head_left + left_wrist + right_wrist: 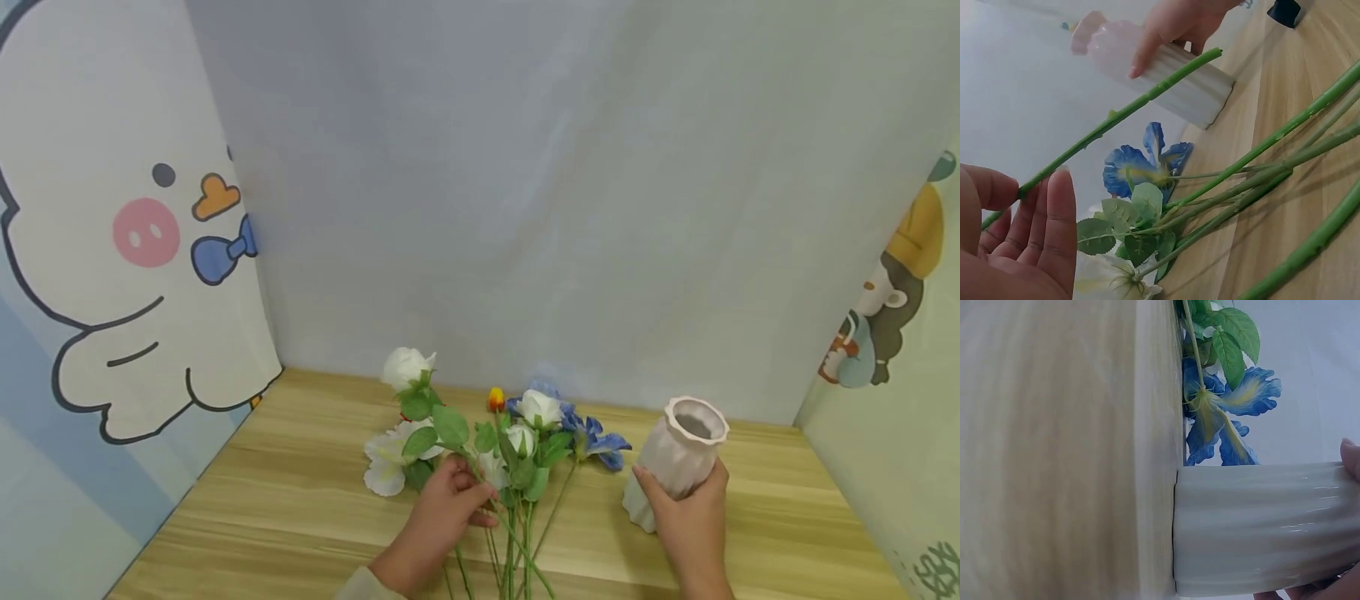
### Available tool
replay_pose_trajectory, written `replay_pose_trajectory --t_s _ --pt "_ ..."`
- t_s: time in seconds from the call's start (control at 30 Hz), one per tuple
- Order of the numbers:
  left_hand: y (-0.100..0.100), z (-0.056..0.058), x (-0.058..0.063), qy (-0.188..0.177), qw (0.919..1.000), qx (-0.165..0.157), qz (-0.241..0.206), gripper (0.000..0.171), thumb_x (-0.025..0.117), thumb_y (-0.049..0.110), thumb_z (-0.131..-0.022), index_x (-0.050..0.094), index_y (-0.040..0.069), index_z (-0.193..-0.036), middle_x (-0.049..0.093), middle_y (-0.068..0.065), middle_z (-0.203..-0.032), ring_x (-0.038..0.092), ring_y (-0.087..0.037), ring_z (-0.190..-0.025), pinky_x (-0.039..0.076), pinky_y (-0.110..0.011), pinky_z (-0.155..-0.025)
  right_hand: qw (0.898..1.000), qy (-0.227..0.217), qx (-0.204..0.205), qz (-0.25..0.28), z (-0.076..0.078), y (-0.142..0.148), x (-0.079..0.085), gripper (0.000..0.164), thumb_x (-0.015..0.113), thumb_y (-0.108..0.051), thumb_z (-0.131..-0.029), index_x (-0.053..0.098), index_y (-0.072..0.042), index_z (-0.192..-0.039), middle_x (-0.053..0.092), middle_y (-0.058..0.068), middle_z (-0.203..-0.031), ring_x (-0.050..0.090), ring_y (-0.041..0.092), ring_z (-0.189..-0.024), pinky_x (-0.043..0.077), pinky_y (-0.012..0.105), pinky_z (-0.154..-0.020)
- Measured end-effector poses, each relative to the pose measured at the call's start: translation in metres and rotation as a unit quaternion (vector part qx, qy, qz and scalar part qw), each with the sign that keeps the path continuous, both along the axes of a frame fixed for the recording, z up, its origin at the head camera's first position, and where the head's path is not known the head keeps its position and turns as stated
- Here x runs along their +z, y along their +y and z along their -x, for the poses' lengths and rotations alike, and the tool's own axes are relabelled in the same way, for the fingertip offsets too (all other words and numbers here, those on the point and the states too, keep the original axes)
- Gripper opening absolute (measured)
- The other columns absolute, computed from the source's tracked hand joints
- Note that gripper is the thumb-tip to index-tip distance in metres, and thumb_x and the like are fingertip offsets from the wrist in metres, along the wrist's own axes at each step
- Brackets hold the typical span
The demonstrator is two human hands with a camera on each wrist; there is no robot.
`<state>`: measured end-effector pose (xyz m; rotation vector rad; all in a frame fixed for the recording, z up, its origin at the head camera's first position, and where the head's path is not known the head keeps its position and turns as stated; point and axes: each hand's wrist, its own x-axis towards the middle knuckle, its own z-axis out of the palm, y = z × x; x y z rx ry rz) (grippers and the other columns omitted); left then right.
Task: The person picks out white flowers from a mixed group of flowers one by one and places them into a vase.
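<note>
My left hand (pixel 455 500) pinches the green stem (pixel 1113 122) of a white rose (pixel 407 368) between thumb and fingers, holding it raised over the other flowers. In the left wrist view the stem's cut end points toward the vase. With thumb and fingers around its side, my right hand (pixel 692 518) holds a white ribbed vase (pixel 671 457) with a wavy rim. The vase leans a little in the head view, and no flower shows in its mouth. Its base meets the table in the right wrist view (pixel 1260 528).
Between the hands lie more white roses (pixel 540 408), blue flowers (pixel 603 443) and a small red-yellow bud (pixel 496 400), stems toward me. A large white flower (pixel 386 458) is at the left. The wooden table (pixel 277 483) meets a grey backdrop (pixel 525 208) behind.
</note>
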<state>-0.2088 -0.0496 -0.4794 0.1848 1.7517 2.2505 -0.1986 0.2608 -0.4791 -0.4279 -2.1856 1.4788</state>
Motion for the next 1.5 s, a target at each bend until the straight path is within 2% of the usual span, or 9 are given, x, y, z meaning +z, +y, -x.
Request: replay_pose_trajectory --t_s 0.23,0.4,0.6,0.7,0.87,0.93,1.1,1.2,1.5 --pt "0.01 0.017 0.025 0.047 0.9981 -0.016 0.035 0.026 0.055 0.012 -0.095 0.035 0.0 -0.108 0.057 -0.016 -0.088 0.06 -0.04 -0.089 0.054 -0.044 -0.07 1.0 0.003 0.001 0.004 -0.001 0.0 -0.001 0.102 0.081 -0.04 -0.07 0.017 -0.009 -0.144 0.041 0.018 -0.127 0.045 0.034 -0.112 0.039 0.055 -0.092" --pt "0.016 0.032 0.031 0.084 0.992 -0.028 0.09 0.027 0.049 0.013 -0.098 0.038 -0.002 -0.118 0.059 -0.018 -0.094 0.062 -0.035 -0.082 0.054 -0.043 -0.071 1.0 0.011 0.002 0.001 0.0 0.0 -0.002 0.1 0.081 -0.038 -0.071 0.017 -0.009 -0.143 0.042 0.017 -0.126 0.046 0.033 -0.111 0.039 0.054 -0.091" --pt "0.025 0.047 0.03 0.063 0.9876 -0.038 0.139 0.035 0.054 0.013 -0.095 0.04 0.004 -0.126 0.06 -0.015 -0.093 0.063 -0.03 -0.077 0.054 -0.043 -0.07 1.0 0.011 0.004 -0.005 0.0 -0.001 -0.002 0.1 0.081 -0.037 -0.072 0.017 -0.008 -0.143 0.042 0.018 -0.126 0.046 0.034 -0.11 0.039 0.054 -0.09" --pt "0.034 0.052 0.037 0.057 0.9842 -0.055 0.159 0.04 0.055 0.014 -0.094 0.039 0.005 -0.13 0.06 -0.013 -0.092 0.064 -0.029 -0.076 0.054 -0.043 -0.069 1.0 0.008 0.004 -0.006 -0.001 -0.001 -0.001 0.099 0.081 -0.038 -0.072 0.017 -0.008 -0.143 0.042 0.018 -0.126 0.046 0.034 -0.11 0.039 0.053 -0.091" --pt "0.047 0.061 0.049 0.08 0.9718 -0.076 0.208 0.028 0.057 0.018 -0.093 0.046 0.007 -0.117 0.061 -0.009 -0.091 0.066 -0.026 -0.073 0.055 -0.04 -0.067 1.0 0.002 0.005 -0.009 -0.002 -0.001 0.002 0.1 0.08 -0.039 -0.072 0.016 -0.008 -0.143 0.041 0.019 -0.127 0.045 0.035 -0.111 0.038 0.055 -0.091" --pt "0.05 0.066 0.051 0.085 0.9712 -0.079 0.208 0.024 0.058 0.016 -0.092 0.047 0.007 -0.112 0.06 -0.009 -0.091 0.066 -0.026 -0.072 0.055 -0.04 -0.066 1.0 0.001 0.006 -0.011 -0.002 -0.001 0.001 0.101 0.08 -0.04 -0.072 0.016 -0.008 -0.143 0.04 0.02 -0.127 0.045 0.036 -0.112 0.038 0.055 -0.091" --pt "0.052 0.082 0.052 0.09 0.9756 -0.062 0.19 0.028 0.055 0.009 -0.091 0.044 0.002 -0.116 0.059 -0.015 -0.09 0.065 -0.027 -0.069 0.055 -0.043 -0.067 1.0 -0.006 0.009 -0.012 -0.003 -0.002 -0.001 0.103 0.08 -0.041 -0.071 0.015 -0.007 -0.144 0.041 0.021 -0.127 0.045 0.037 -0.111 0.038 0.056 -0.092" --pt "0.052 0.09 0.055 0.096 0.9748 -0.046 0.196 0.029 0.054 0.011 -0.092 0.043 0.004 -0.118 0.058 -0.015 -0.092 0.065 -0.026 -0.069 0.055 -0.043 -0.067 1.0 -0.012 0.009 -0.013 -0.005 -0.002 -0.001 0.104 0.08 -0.042 -0.071 0.014 -0.007 -0.144 0.04 0.022 -0.127 0.044 0.038 -0.112 0.037 0.057 -0.092" --pt "0.064 0.106 0.086 0.125 0.9676 -0.004 0.22 0.025 0.051 0.015 -0.094 0.044 0.01 -0.117 0.056 -0.01 -0.094 0.065 -0.026 -0.075 0.054 -0.031 -0.062 1.0 0.003 0.006 -0.018 -0.002 -0.001 0.0 0.101 0.08 -0.041 -0.072 0.016 -0.007 -0.143 0.041 0.022 -0.126 0.045 0.037 -0.111 0.038 0.056 -0.09"
